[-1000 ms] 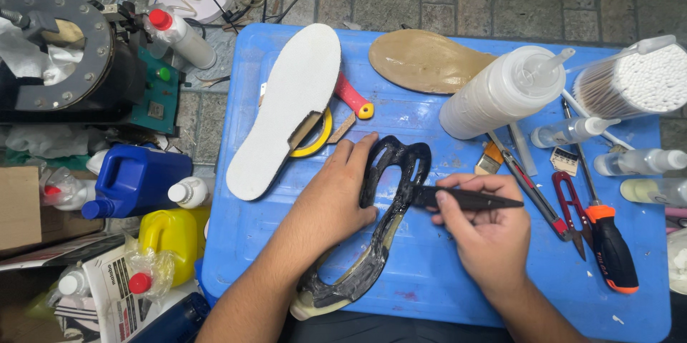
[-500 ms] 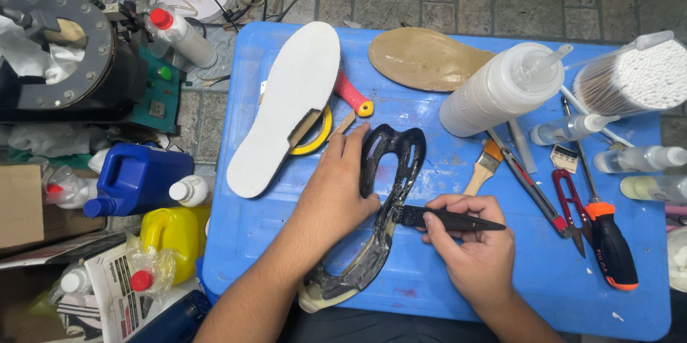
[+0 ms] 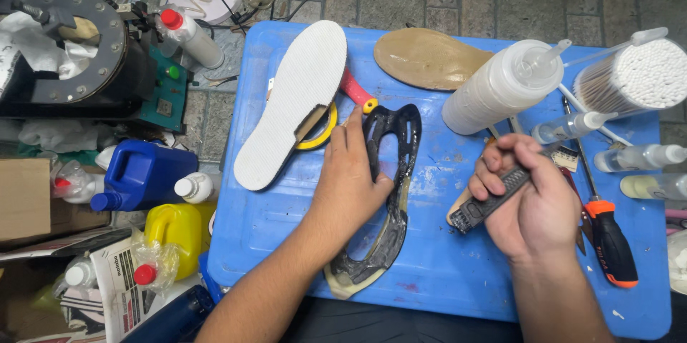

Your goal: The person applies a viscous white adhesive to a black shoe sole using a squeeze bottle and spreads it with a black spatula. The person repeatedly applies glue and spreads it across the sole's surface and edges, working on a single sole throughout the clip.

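Two hands at work mid-frame: left hand [image 3: 349, 187], fingers pressed together, should pin the black sole frame [image 3: 392, 193] flat; right hand [image 3: 533, 203] pinches the knife [image 3: 497, 196] firmly.

My work surface is a blue plastic table [image 3: 444, 271]. On it lie a white insole [image 3: 293, 100], a tan insole [image 3: 429, 57], a black sole frame [image 3: 390, 193], a squeeze bottle [image 3: 501, 89], a tub of cotton swabs [image 3: 630, 78] and an orange-handled screwdriver [image 3: 612, 243].

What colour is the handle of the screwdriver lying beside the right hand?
Black with orange ends, on the screwdriver in the head view.
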